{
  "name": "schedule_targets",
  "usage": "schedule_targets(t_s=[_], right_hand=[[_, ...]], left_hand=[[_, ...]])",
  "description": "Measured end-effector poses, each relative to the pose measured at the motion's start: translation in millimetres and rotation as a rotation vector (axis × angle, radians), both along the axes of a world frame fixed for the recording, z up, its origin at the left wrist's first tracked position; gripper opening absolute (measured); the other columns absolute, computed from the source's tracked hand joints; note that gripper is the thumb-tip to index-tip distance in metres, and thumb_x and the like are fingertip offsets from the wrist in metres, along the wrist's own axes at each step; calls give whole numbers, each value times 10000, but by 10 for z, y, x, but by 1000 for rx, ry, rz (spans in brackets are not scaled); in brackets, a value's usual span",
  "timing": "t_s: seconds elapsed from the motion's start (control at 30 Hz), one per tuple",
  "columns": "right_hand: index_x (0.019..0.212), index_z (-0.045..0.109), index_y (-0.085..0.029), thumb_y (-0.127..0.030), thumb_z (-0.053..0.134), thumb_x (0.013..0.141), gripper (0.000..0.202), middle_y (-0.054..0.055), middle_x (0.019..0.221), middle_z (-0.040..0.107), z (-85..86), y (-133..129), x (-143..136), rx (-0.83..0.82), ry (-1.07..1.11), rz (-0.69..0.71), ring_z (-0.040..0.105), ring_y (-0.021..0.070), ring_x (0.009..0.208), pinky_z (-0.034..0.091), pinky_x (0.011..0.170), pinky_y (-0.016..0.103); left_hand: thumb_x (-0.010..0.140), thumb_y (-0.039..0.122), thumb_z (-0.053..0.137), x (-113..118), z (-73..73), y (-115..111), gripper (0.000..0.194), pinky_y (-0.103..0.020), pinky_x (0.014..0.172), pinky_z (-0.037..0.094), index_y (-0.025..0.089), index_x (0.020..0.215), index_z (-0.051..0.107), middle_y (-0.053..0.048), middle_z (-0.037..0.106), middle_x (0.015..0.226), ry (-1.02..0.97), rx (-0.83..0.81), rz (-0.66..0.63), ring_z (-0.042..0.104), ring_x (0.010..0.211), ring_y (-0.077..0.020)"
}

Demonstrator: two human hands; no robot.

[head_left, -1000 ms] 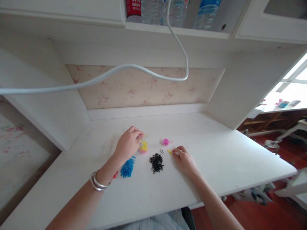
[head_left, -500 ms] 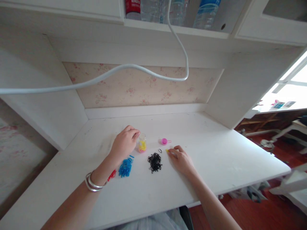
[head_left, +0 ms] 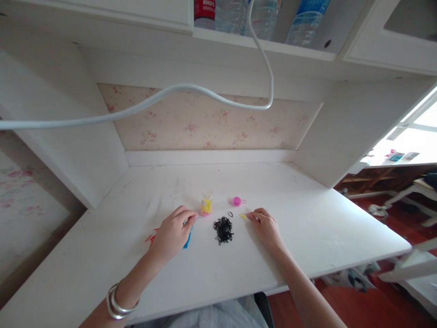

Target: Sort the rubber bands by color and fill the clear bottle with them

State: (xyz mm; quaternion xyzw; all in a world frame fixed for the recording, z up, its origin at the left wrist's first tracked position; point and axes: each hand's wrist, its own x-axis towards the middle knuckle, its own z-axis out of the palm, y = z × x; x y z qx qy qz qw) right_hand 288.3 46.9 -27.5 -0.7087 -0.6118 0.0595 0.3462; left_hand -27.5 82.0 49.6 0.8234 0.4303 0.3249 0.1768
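My right hand [head_left: 265, 228] rests on the desk, its thumb and fingers pinched at a small yellow rubber band [head_left: 243, 216] whose end sticks out. My left hand [head_left: 175, 231] is over the blue rubber bands [head_left: 187, 241], covering most of that pile. Its fingertips are drawn together beside the jar, and I cannot make out anything between them. A small clear jar [head_left: 206, 206] stands upright, with yellow and pink pieces inside. Between my hands lies a pile of black rubber bands [head_left: 223, 230], with one loose black band [head_left: 230, 214] above it.
A pink lid [head_left: 236, 201] with a loop lies behind the black pile. Red bands [head_left: 150, 238] show left of my left hand. A white cable [head_left: 191, 86] crosses in front of the view. Bottles [head_left: 307, 23] stand on the shelf above the white desk [head_left: 218, 278].
My left hand has moved from beside the jar's top, down and toward me, over the blue bands. My right hand stays at the yellow band. The view has shifted slightly.
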Motion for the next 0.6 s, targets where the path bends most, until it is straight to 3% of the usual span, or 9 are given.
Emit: schedule_targets(t_s=[0.17, 0.27, 0.47, 0.6], right_hand=[[805, 705, -198, -526, 399, 895, 458, 64, 923, 627, 69, 21, -29, 47, 90, -109, 579, 156, 687, 438, 685, 292], [824, 705, -196, -525, 422, 892, 439, 55, 907, 618, 221, 45, -179, 121, 98, -140, 535, 133, 633, 429, 658, 282], [837, 715, -206, -488, 462, 895, 383, 46, 915, 601, 743, 225, -832, 266, 192, 42, 540, 119, 694, 428, 656, 251], [816, 718, -201, -492, 492, 874, 373, 38, 877, 601, 931, 464, -1165, 299, 251, 92, 509, 108, 646, 422, 618, 246]], left_hand=[[935, 336, 395, -81, -158, -4, 288, -269, 759, 458, 202, 906, 648, -34, 623, 891, -44, -59, -18, 577, 800, -142], [934, 340, 395, -96, -208, -14, 294, -266, 738, 453, 206, 920, 656, -34, 624, 871, -68, -83, -35, 572, 786, -143], [930, 330, 391, -79, -250, -45, 295, -273, 793, 446, 204, 894, 654, -32, 624, 896, -74, -173, -99, 576, 844, -151], [924, 321, 394, -89, -250, -45, 293, -273, 790, 443, 205, 885, 660, -37, 624, 889, -72, -202, -97, 576, 850, -157]])
